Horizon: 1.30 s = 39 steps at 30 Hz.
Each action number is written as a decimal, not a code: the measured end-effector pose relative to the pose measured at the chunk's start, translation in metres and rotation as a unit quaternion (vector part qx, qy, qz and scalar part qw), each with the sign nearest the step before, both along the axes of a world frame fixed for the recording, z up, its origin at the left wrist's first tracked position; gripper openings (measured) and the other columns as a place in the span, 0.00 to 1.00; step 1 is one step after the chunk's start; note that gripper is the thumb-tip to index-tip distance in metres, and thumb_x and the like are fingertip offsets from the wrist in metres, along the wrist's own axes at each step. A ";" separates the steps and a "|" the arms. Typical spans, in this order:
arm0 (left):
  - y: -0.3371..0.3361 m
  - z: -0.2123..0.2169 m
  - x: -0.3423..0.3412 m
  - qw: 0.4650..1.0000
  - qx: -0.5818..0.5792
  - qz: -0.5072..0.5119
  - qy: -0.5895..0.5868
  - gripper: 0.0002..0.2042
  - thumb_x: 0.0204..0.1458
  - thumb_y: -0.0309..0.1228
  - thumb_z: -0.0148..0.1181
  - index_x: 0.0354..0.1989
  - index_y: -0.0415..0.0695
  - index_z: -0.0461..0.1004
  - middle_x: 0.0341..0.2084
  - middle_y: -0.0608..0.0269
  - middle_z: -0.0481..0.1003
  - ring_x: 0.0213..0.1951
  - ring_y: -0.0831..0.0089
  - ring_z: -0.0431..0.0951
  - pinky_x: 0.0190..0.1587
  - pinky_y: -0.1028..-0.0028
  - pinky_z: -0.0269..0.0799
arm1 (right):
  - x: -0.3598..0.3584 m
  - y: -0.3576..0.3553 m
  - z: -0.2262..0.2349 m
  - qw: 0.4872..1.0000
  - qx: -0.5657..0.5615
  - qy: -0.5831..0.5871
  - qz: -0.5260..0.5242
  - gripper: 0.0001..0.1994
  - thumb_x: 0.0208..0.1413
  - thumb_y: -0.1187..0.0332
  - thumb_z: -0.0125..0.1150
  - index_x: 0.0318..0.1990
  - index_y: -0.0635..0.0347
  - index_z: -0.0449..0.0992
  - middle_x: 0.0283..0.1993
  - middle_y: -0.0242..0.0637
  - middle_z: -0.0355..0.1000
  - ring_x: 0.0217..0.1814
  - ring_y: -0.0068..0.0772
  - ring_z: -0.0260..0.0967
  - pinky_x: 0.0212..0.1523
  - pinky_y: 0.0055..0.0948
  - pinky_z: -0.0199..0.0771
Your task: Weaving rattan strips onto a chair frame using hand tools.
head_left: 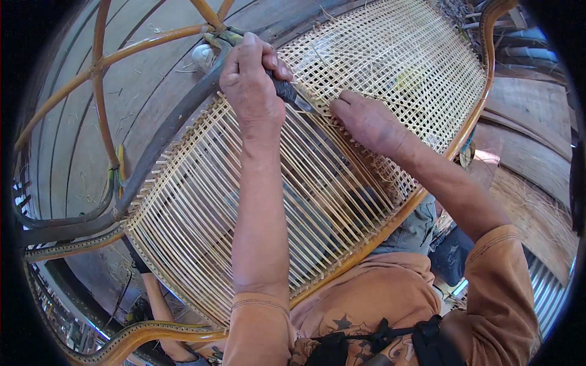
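Observation:
My left hand (253,79) is closed around a black-handled tool (285,90), whose short metal end points down to the right. That end rests at the edge of a strip in the cane seat panel (244,183), where woven mesh meets single strands; its exact kind cannot be made out. My right hand (369,122) lies just right of the metal end, fingers curled and pressed on the weave. What those fingers pinch, if anything, is hidden. Toward the upper right the panel is a finished open lattice (390,55); toward the lower left only parallel strands run across it.
A curved, varnished rattan frame (360,268) borders the panel, and a dark frame pole (177,122) runs along its far side. Bent rattan legs (97,70) rise at the upper left. Another person's arm (160,299) shows at the lower left. Wooden boards (525,116) lie at the right.

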<state>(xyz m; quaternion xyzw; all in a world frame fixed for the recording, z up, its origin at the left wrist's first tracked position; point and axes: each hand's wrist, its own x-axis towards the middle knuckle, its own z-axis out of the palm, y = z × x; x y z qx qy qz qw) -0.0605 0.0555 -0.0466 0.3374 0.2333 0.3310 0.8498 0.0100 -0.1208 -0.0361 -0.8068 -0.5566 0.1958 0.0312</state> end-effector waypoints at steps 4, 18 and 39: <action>-0.002 0.001 -0.014 0.999 -0.047 0.010 -0.017 0.15 0.57 0.37 0.52 0.22 0.42 0.67 0.16 0.68 0.62 0.17 0.77 0.64 0.21 0.76 0.64 | 0.010 0.007 0.000 0.999 -0.032 0.023 0.032 0.12 0.52 0.72 0.50 0.45 0.61 0.68 0.41 0.41 0.65 0.34 0.42 0.71 0.34 0.35 0.75; -0.008 -0.013 -0.036 0.995 -0.087 0.028 -0.029 0.15 0.58 0.38 0.52 0.23 0.43 0.67 0.16 0.68 0.62 0.18 0.78 0.64 0.21 0.77 0.65 | 0.019 0.013 0.008 0.986 -0.076 -0.012 0.150 0.12 0.49 0.75 0.52 0.42 0.65 0.65 0.37 0.42 0.64 0.32 0.41 0.71 0.31 0.33 0.76; -0.008 -0.012 -0.027 0.992 -0.103 0.059 -0.044 0.15 0.57 0.38 0.54 0.22 0.42 0.66 0.16 0.67 0.63 0.17 0.77 0.65 0.21 0.76 0.65 | 0.004 0.012 -0.001 0.990 -0.065 -0.065 0.105 0.12 0.48 0.74 0.51 0.41 0.64 0.65 0.33 0.40 0.64 0.30 0.37 0.70 0.27 0.32 0.75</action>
